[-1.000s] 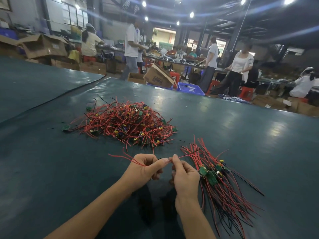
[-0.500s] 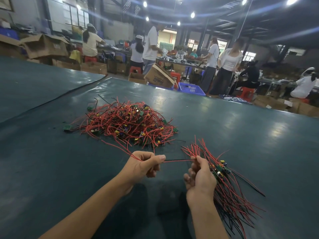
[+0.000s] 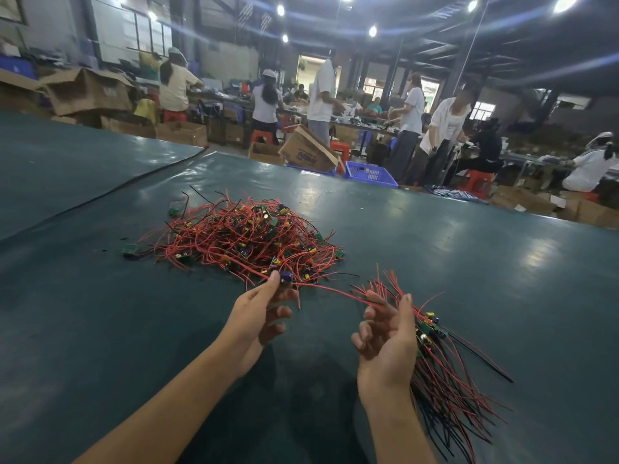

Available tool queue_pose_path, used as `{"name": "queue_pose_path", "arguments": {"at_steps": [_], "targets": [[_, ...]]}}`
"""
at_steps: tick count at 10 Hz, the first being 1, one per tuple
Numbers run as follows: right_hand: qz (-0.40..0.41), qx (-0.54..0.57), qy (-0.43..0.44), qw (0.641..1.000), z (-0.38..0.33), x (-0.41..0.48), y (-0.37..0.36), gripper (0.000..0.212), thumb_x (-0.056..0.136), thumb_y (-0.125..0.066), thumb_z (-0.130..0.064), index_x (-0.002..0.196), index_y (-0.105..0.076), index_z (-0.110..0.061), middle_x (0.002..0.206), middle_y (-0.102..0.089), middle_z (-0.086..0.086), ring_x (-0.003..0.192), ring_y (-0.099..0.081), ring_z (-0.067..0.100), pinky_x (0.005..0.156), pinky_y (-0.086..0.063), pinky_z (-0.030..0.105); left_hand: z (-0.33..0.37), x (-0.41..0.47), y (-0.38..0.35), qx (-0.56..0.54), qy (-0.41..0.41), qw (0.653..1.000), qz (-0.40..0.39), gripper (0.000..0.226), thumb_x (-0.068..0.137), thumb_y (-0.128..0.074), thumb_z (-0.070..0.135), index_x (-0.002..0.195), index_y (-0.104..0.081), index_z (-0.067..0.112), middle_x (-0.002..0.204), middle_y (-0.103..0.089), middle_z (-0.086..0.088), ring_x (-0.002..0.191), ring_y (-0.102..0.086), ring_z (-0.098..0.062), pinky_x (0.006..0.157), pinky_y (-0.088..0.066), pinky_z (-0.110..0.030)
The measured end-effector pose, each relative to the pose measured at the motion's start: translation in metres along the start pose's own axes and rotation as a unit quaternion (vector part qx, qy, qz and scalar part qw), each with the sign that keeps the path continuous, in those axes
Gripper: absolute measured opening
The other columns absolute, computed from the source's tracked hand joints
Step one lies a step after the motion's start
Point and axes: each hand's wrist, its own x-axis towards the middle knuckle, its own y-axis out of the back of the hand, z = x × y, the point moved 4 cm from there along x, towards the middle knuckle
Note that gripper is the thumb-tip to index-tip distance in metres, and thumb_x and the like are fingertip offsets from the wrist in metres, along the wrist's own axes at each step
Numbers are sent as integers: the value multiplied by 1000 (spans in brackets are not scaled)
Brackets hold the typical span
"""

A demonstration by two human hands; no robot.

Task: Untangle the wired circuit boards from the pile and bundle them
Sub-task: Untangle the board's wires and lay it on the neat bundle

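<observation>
Left hand point(image 3: 259, 306) pinches a small purple-capped circuit board point(image 3: 285, 275) at the near edge of the tangled red-wire pile point(image 3: 244, 237); right hand point(image 3: 388, 333), fingers loosely spread, guides its red lead point(image 3: 330, 290). Sorted bundle point(image 3: 445, 373) lies right of that pile on the dark green tabletop point(image 3: 469, 249). Most boards look unsorted.

1. Pile point(image 3: 241, 241): red and black wires tangling around green boards with yellow and purple parts.
2. Bundle point(image 3: 445, 373): red and black wires, green boards.
3. Table point(image 3: 100, 329): showing dark teal, glossy.
4. Basket point(image 3: 370, 174): showing blue.
</observation>
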Motion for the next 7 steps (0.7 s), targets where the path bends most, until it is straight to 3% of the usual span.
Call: {"name": "queue_pose_path", "arguments": {"at_steps": [1, 2, 3, 4, 5, 7], "targets": [[-30, -36, -30, 998, 7, 0, -1, 53, 98, -43, -51, 82, -77, -14, 62, -54, -3, 46, -37, 9, 41, -30, 20, -1, 0, 2, -11, 37, 998, -39, 33, 95, -50, 46, 78, -57, 20, 68, -63, 4, 52, -53, -10, 47, -38, -22], [-53, -136, -49, 988, 16, -2, -5, 43, 97, -51, -44, 84, -78, -14, 63, -55, -4, 45, -38, 7, 41, -29, 19, -5, -4, -5, 47, 75, 991, -104, 33, 91, -51, 44, 68, -51, 20, 66, -55, 1, 54, -51, -12, 56, -36, -28], [-109, -225, -56, 967, 26, -9, -14, 31, 92, -61, -40, 82, -80, -17, 64, -59, 1, 51, -48, 14, 50, -39, 23, -11, -13, -17, 127, 92, 978, -136, 27, 89, -53, 37, 73, -57, 15, 61, -58, 1, 55, -55, -13, 60, -42, -26], [-149, -258, -72, 952, 36, -17, -21, 29, 90, -65, -36, 73, -79, -19, 67, -70, 4, 60, -65, 16, 62, -55, 29, -14, -15, -21, 152, 72, 973, -156, 29, 96, -51, 29, 71, -61, 18, 55, -64, 8, 52, -61, -5, 55, -47, -20], [-133, -257, -69, 955, 37, -16, -21, 27, 91, -66, -29, 71, -79, -17, 72, -74, 9, 69, -69, 21, 74, -57, 37, -9, -13, -24, 170, 56, 973, -147, 31, 98, -49, 26, 69, -58, 17, 64, -59, 2, 61, -56, -11, 60, -44, -20], [-73, -203, -37, 976, 29, -16, -19, 25, 92, -64, -28, 77, -81, -19, 80, -76, 11, 73, -73, 23, 73, -61, 36, -22, -1, -14, 135, 55, 976, -160, 28, 98, -52, 27, 76, -66, 16, 58, -66, 7, 51, -62, -6, 48, -48, -19]]}}
